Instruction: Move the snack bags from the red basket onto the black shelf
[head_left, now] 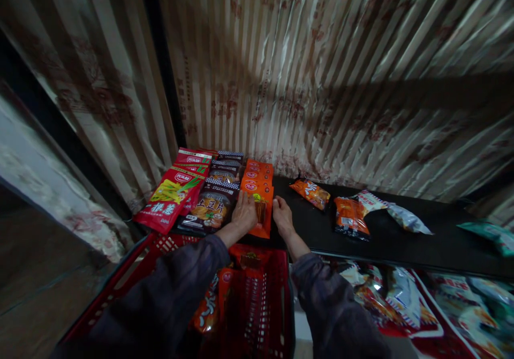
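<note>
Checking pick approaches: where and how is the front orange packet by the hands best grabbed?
Likely pinch its right edge, coming from the right: that long side of the front orange packet faces black shelf rather than another packet, with the right hand alongside; the left hand covers part of the left side.

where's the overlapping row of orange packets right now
In the head view, the row of orange packets lies near the picture's middle on the black shelf, just right of the dark packets, by the left hand and right hand.
</note>
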Demonstrator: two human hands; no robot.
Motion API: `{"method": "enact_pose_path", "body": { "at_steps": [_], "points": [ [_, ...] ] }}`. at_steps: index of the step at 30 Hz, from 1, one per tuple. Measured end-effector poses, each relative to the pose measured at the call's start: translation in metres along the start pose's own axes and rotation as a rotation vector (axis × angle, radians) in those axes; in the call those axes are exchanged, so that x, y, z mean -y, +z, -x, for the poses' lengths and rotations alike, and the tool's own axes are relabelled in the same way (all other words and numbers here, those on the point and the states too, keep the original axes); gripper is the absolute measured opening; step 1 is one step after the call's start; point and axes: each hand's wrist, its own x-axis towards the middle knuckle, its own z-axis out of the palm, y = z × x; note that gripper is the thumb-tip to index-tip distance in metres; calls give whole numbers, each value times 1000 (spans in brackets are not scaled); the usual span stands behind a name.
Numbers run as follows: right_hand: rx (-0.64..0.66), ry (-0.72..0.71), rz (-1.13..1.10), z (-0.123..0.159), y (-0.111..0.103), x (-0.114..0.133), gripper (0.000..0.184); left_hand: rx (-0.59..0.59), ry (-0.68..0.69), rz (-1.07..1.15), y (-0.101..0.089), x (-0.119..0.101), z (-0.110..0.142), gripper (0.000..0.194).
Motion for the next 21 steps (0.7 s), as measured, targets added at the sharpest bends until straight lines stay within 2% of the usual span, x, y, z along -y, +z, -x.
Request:
{"method": "enact_pose_path", "body": {
  "at_steps": [4, 7, 10, 12, 16, 19, 21],
  "points": [
    [-5, 57, 159, -20, 3, 11, 40, 56, -20, -39, 7, -1, -6, 51],
    [-21, 86, 214, -31, 6, 20, 34, 11, -26, -37, 11, -3, -2, 48],
    [-41, 79, 267, -36, 8, 23, 22, -27, -32, -31, 7, -5, 1, 44],
    [-29, 72, 303, -38, 8, 22, 17, -1, -47, -25, -2, -6, -2, 40],
    [26, 64, 301, -49, 3, 17, 12, 58, -76, -2, -25, -8, -26, 38],
    [38, 36, 276, -65, 0, 14, 14, 95, -140, 48, -41, -4, -57, 40],
    [19, 4, 246, -76, 1, 12, 18, 166, -196, 87, -48, 2, -79, 38]
  ]
}}
